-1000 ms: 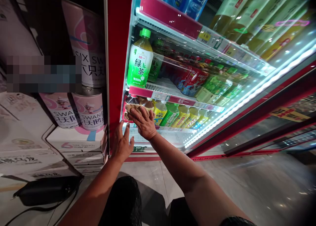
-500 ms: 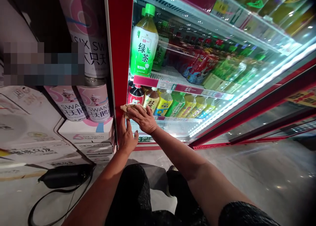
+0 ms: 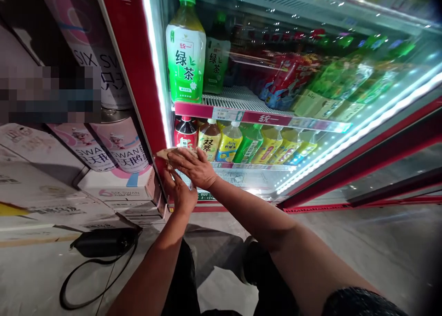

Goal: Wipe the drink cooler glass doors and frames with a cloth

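Note:
Pressed against the red left frame (image 3: pixel 129 53) of a lit drinks cooler is a tan cloth (image 3: pixel 165 153), with my right hand (image 3: pixel 193 167) laid over it and holding it there. Part of the cloth is hidden beneath the fingers. Just below, my left hand (image 3: pixel 184 194) is open, its fingers stretched up toward the frame and the cloth's lower edge; the fingertips are partly in shadow. Behind my right hand, on the lower shelf, stand a red-labelled bottle (image 3: pixel 185 134) and a brown-capped bottle (image 3: pixel 209 138).
Large green tea bottles (image 3: pixel 186 53) stand on the shelf above. Several yellow and green bottles (image 3: pixel 250 143) line the lower shelf. Pink-and-white cans (image 3: pixel 124 143) sit on a white carton (image 3: pixel 117 187) at left. A black bag (image 3: pixel 103 242) with a looped strap lies on the floor.
The camera view has tilted and shifted, showing the cooler's left light strip. My right hand stays on the cloth; my left hand has moved slightly closer to it.

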### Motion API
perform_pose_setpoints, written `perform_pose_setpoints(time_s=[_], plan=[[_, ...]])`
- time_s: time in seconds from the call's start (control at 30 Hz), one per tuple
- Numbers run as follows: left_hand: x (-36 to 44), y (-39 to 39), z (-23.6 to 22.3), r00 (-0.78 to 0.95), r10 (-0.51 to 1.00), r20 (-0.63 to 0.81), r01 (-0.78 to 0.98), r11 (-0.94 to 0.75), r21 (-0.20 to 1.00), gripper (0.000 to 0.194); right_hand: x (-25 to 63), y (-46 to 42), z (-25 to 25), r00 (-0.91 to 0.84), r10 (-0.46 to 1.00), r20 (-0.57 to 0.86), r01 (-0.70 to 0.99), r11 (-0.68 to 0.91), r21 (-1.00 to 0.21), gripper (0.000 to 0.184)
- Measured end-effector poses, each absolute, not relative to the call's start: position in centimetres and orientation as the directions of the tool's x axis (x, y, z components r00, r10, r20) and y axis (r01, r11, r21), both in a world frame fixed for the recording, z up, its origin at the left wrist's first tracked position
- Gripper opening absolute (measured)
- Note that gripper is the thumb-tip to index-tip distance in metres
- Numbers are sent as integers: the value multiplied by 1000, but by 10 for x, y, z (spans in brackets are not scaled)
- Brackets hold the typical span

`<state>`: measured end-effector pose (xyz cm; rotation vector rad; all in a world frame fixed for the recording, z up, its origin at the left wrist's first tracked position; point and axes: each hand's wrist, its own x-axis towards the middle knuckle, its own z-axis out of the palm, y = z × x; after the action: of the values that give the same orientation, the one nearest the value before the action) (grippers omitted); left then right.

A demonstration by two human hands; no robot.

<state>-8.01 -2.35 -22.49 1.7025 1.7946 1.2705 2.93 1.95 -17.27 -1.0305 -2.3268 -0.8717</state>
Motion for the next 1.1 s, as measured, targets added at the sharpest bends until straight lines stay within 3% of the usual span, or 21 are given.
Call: perform_pose_setpoints(time_s=[0.1,0.4,0.53,0.8,1.0,1.1], plan=[[-71,-21,-222,-261,914,312,600,-99,794,97,39,18,-172,-586,465,664,795,487,360,49],[-55,-21,-235,-268,911,313,615,-88,783,110,64,11,-186,-630,460,626,762,519,386,49],[-51,-21,-240,-237,889,392,629,-167,759,112,76,8,-189,-628,458,630,762,528,376,51],[-37,-27,-240,-163,850,502,671,-278,688,103,104,4,-185,-600,451,661,776,527,345,50],[-24,-33,-233,-114,896,430,668,-252,700,84,129,0,-191,-662,493,565,729,598,332,52],[-17,-34,-232,-123,906,406,656,-233,718,81,136,-2,-185,-659,453,600,730,576,367,52]])
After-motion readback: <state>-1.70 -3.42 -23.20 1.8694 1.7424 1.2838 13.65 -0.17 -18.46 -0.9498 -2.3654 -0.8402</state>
